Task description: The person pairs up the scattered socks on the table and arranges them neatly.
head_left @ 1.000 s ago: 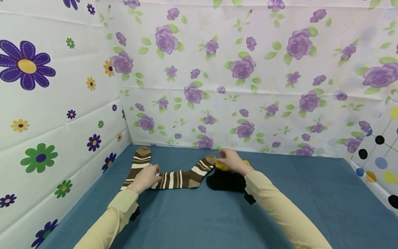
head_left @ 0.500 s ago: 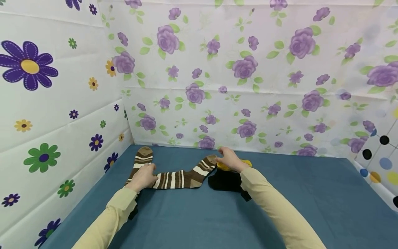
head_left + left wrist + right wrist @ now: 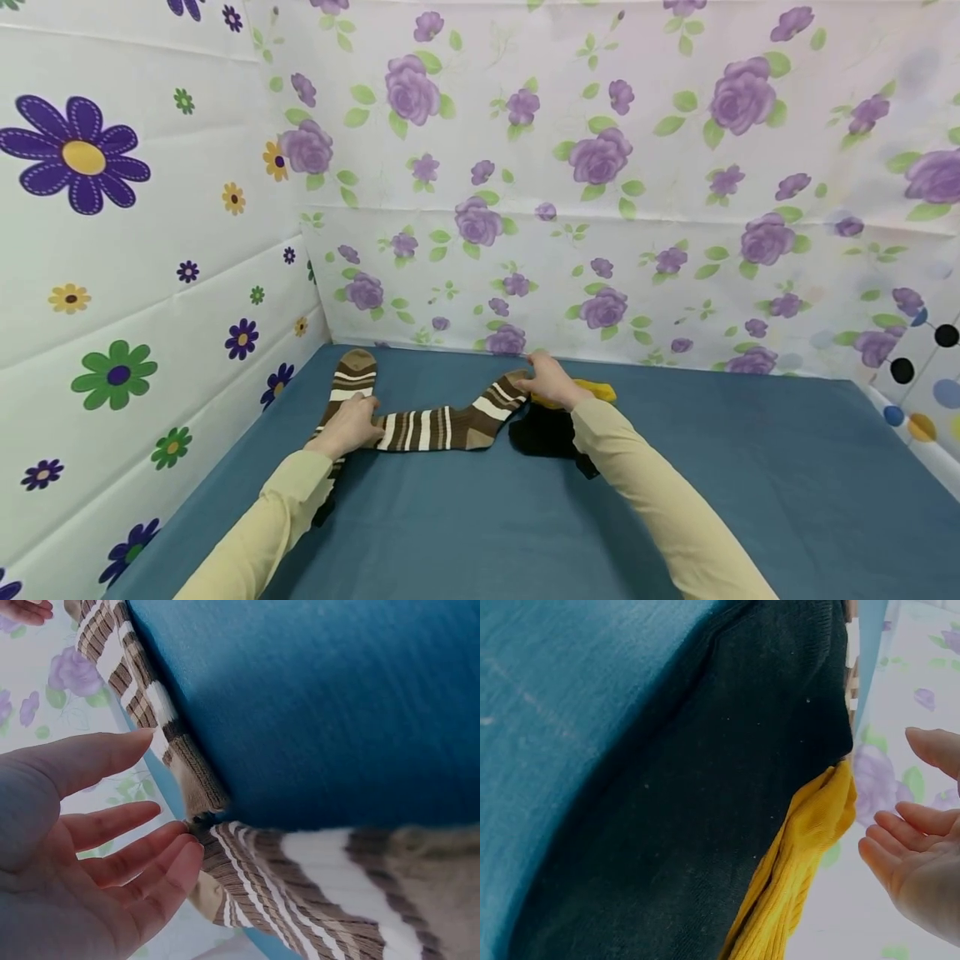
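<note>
Two brown, white and tan striped socks lie on the blue tabletop. The left sock (image 3: pixel 354 382) points its toe to the back; the other sock (image 3: pixel 427 430) stretches sideways, toe toward the right. My left hand (image 3: pixel 350 425) is over the place where their cuffs meet. Its fingers are relaxed and spread in the left wrist view, fingertips right at a ribbed cuff (image 3: pixel 199 776). My right hand (image 3: pixel 553 385) hovers by the sideways sock's toe, fingers loosely extended and holding nothing. Beneath that forearm lie a black sock (image 3: pixel 540 433) and yellow ribbed fabric (image 3: pixel 810 825), partly hidden.
The blue tabletop (image 3: pixel 480 525) runs back to a wall cloth with purple roses (image 3: pixel 600 154). A daisy-patterned wall cloth (image 3: pixel 187 333) borders the left, and a dotted cloth (image 3: pixel 922 392) stands at the far right.
My right hand has shifted slightly left toward the striped toe, showing more yellow fabric. My left hand has eased a little left over the cuffs. The head view has turned slightly left.
</note>
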`<state>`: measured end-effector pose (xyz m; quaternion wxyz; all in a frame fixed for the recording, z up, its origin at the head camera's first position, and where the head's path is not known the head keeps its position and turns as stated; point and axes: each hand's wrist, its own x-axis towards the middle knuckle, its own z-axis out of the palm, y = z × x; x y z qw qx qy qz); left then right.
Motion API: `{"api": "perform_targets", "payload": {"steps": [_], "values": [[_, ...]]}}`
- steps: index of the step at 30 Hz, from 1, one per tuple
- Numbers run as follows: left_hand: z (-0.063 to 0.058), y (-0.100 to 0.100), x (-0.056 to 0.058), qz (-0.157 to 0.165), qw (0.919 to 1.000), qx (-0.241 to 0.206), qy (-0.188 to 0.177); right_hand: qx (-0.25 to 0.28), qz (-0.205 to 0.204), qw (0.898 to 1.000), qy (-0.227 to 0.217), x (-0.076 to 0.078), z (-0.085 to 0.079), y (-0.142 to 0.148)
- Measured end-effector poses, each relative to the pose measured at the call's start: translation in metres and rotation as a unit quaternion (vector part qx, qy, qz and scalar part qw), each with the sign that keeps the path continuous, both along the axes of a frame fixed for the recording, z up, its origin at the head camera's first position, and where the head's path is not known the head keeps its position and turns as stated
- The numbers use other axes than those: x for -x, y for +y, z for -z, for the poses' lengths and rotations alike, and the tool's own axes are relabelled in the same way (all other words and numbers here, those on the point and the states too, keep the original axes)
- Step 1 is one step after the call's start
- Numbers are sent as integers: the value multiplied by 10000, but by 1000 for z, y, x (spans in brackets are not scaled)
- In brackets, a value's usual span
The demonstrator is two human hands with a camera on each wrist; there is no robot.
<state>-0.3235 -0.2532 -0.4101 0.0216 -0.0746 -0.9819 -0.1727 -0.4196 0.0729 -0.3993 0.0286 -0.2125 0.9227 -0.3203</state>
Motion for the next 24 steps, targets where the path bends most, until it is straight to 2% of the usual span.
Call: {"api": "perform_targets", "payload": {"steps": [7,18,24], "values": [[4,1,4,53,9998,169,-73,-74,52,9999,-64,5,5,0],[3,4,6,111,9991,219,-341,-506,249,9982,-193,10,18,0],[1,2,10,101,9987,278,-416,-578,164,9981,-132,12,22,-3]]}}
